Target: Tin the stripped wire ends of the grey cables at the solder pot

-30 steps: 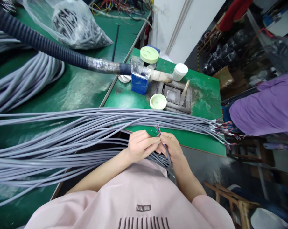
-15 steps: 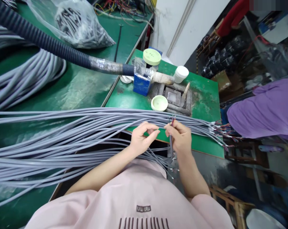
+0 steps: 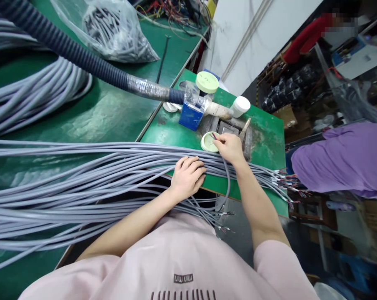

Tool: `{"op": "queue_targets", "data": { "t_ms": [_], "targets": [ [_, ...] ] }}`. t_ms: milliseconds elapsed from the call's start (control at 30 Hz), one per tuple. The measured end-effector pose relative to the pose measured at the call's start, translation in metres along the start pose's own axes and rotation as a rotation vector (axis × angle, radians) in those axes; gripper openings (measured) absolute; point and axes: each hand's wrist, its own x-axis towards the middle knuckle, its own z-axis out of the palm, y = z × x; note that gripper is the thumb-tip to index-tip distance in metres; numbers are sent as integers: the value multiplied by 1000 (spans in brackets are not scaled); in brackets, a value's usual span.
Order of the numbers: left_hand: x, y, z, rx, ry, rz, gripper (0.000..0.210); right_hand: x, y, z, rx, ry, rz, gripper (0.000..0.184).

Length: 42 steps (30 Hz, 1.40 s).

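My right grip (image 3: 231,148) was closed in a pinch on one grey cable (image 3: 228,177) near its end, the coloured wire ends (image 3: 213,136) poking out over the pale green dish (image 3: 203,147). Couldn't tell if the tips touched anything inside. My left grip (image 3: 188,177) lay palm down, loosely open, on the grey cable bundle (image 3: 138,149) crossing the green surface (image 3: 163,135). Step in hand, my read: bringing those wire ends to the dish. Next move, I judged, called for a firm pinch, wires kept bunched, tips angled down, cable slack clear of the rim. Containers: dish was shallow and uncovered, contents too small to identify. Behind my right grip, partly hidden, sat a square metal pot (image 3: 248,146), fill unclear. White tub (image 3: 240,106) and green-lidded jar (image 3: 207,82) stood farther back, insides not visible. Clear plastic bag (image 3: 148,52), upper left, held short grey cable pieces (image 3: 102,25).
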Motion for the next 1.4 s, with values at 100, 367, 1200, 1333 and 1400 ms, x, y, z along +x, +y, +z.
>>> {"op": "queue_targets", "data": {
  "t_ms": [100,367,1200,1333,1400],
  "targets": [
    [1,-1,-1,-2,-3,-2,17,2,0,0,-72,-59,-2,25],
    [0,-1,0,-3,11,4,16,5,-3,3,-174,-87,-4,25],
    [1,-1,0,1,9,-9,15,25,90,-1,-137,181,361,24],
    [1,0,0,-2,13,-10,15,26,90,1,-161,164,360,25],
    [1,0,0,-13,9,-15,16,27,90,3,-167,153,362,25]
  ]
}}
